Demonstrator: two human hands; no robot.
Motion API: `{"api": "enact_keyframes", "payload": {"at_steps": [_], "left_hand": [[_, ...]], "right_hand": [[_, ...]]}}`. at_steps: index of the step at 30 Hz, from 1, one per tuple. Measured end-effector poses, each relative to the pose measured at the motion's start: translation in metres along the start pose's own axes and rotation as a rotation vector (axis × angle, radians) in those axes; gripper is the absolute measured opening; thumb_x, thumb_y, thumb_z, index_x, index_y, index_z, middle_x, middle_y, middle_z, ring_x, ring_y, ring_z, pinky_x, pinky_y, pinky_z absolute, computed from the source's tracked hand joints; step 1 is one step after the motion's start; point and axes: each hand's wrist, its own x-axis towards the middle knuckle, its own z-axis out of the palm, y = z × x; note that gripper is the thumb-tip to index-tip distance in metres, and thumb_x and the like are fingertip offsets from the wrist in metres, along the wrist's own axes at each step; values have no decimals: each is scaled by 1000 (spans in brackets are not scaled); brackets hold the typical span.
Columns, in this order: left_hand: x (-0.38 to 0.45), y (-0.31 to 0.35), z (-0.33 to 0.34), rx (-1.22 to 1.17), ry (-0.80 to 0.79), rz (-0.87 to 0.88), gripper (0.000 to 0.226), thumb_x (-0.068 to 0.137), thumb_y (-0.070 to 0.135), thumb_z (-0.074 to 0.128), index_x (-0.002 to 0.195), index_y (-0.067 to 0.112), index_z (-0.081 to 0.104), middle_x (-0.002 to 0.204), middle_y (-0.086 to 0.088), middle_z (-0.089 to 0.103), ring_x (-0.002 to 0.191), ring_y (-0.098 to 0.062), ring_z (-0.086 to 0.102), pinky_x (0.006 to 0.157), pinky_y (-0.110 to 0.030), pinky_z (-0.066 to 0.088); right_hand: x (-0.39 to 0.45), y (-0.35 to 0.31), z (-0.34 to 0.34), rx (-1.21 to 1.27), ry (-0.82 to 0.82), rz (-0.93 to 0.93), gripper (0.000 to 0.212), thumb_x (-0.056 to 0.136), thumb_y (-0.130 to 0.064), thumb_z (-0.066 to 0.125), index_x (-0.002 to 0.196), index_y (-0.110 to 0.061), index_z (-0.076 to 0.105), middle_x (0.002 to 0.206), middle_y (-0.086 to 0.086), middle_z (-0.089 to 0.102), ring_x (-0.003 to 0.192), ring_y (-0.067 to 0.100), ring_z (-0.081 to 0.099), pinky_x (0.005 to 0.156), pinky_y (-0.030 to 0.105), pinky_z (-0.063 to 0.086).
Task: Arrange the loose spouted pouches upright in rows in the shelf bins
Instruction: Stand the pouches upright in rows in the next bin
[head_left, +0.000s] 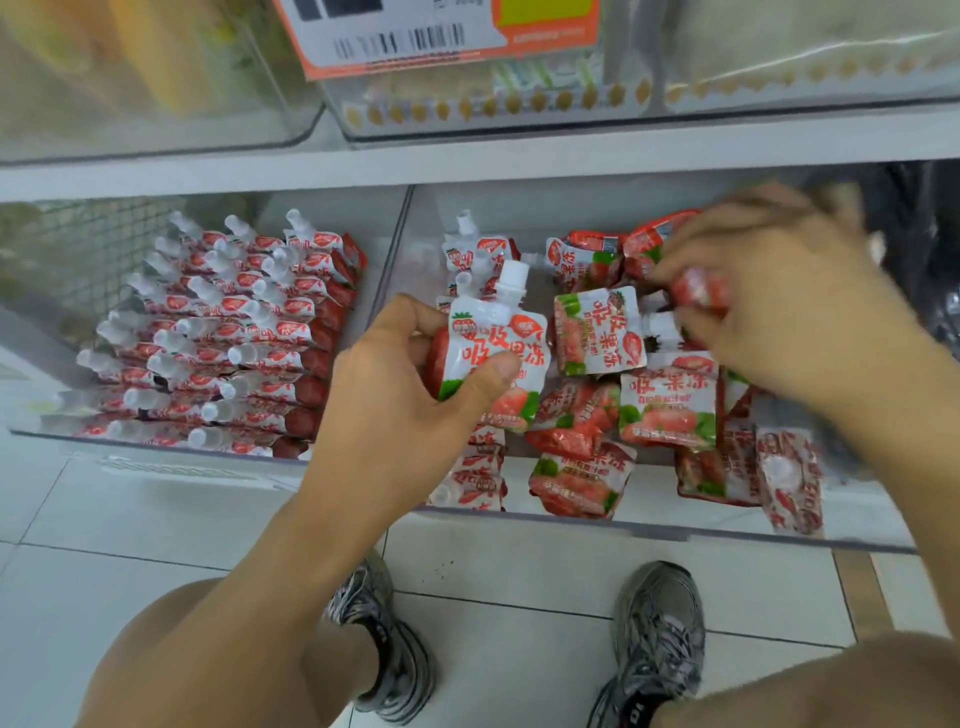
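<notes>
The left hand (415, 384) grips 1 upright pouch (493, 348) over the right bin (649, 527), while the blurred right hand (779, 312) pinches another pouch (698, 291) above the loose pile (623, 415).

Two bins (363, 291), two shoes (657, 631) (pouches (597, 332) uncountable)

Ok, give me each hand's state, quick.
Left hand: grips a spouted pouch upright.
Right hand: blurred, fingers curled round a red pouch.
</notes>
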Motion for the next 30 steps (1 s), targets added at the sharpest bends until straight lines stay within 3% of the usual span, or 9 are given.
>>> {"api": "enact_keyframes", "payload": {"at_steps": [3,7,10,14,20,24,26,28,30], "left_hand": [[0,1,1,-9,6,0,39,73,44,75,97,20,57,81,11,73,72,0,68,66,-32,57],[1,2,-1,-41,32,2,37,73,40,77,96,20,57,82,10,73,71,2,68,63,-20,55],[1,1,-1,-30,31,11,37,73,41,77,96,20,57,82,11,73,72,2,68,64,-20,55],[0,1,-1,-26,6,19,36,73,38,77,97,20,58,81,13,73,72,5,67,65,-21,55],[0,1,-2,-55,-2,20,35,74,37,76,98,21,58,83,14,73,74,6,68,64,-17,55],[2,3,-1,-48,17,26,30,75,37,76,93,24,54,81,16,71,71,5,66,58,-10,48],[1,4,1,-46,22,27,30,76,36,76,92,24,53,79,16,70,69,3,65,56,-11,48],[1,6,1,-46,16,32,30,76,35,76,91,24,53,78,16,69,68,4,64,55,-10,47],[1,7,0,-48,18,40,29,76,33,76,90,24,52,76,17,68,67,5,64,54,-7,44]], "right_hand": [[0,-12,2,122,104,-65,38,68,0,80,101,-17,75,119,4,66,111,31,57,97,49,44],[-14,-53,18,380,-440,-231,32,73,-40,83,101,-32,72,88,-19,58,81,1,57,78,28,54],[-14,-50,41,282,-557,-277,50,67,-53,81,112,-38,65,103,-11,54,98,10,49,83,35,49],[-6,-44,53,265,-548,-244,43,75,-54,75,112,-33,66,110,-6,53,105,14,46,88,38,47],[-1,-29,22,348,-413,-103,13,89,-27,69,101,-31,68,84,-16,67,63,-1,58,64,28,53],[5,-18,20,159,0,100,20,78,-1,69,87,-19,68,95,1,63,83,20,62,70,37,54],[6,-30,20,191,84,126,27,68,8,66,74,-19,65,90,2,58,79,22,59,66,36,52],[-2,-44,21,327,-48,-3,24,69,1,69,71,-22,63,82,-7,56,70,9,54,65,33,52],[-16,-51,30,364,-353,-131,13,77,-18,74,85,-24,66,85,-12,55,73,5,52,67,28,50]]}}
